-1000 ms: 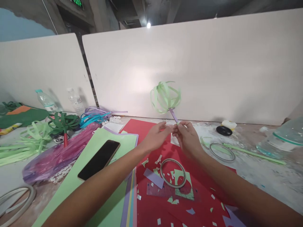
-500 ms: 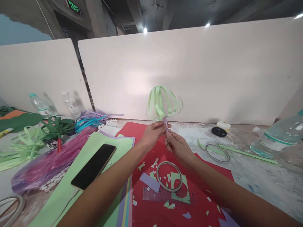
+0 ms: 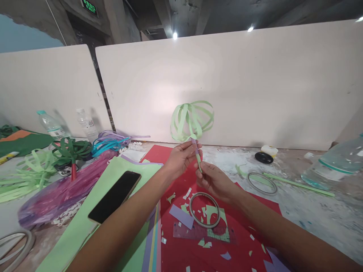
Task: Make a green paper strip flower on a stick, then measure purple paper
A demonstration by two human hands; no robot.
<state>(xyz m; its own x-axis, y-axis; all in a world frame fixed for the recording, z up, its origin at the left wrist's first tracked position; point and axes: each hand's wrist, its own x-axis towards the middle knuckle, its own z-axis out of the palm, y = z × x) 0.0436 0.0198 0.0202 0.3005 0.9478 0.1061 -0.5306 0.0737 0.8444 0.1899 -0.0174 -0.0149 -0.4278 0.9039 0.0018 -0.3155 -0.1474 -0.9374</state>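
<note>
Over the red paper (image 3: 181, 257) I hold up a paper flower (image 3: 190, 120) of looped light green strips, with a thin purple and green stem (image 3: 196, 148). My left hand (image 3: 183, 156) pinches the stem just below the loops. Lower down, my right hand (image 3: 213, 177) has its thumb and fingers closed on the green bottom end of the stem. Beneath the hands lie a roll of tape (image 3: 204, 225), a purple paper piece (image 3: 181, 216), a clear ruler (image 3: 187, 231) and several green and white scraps.
At left, a phone (image 3: 115, 197) rests on green paper sheets (image 3: 65, 241). Further left are a pink plastic bag (image 3: 70, 189), a dark green paper flower (image 3: 72, 149) and water bottles (image 3: 86, 124). Right are another tape ring (image 3: 275, 183), a green strip (image 3: 300, 184), a black lid (image 3: 263, 158) and a large bottle (image 3: 329, 170).
The paper flower has tilted and turned, its loops shifting left and spreading wider. My right hand has slid down the stem, further from the left, showing the green lower part.
</note>
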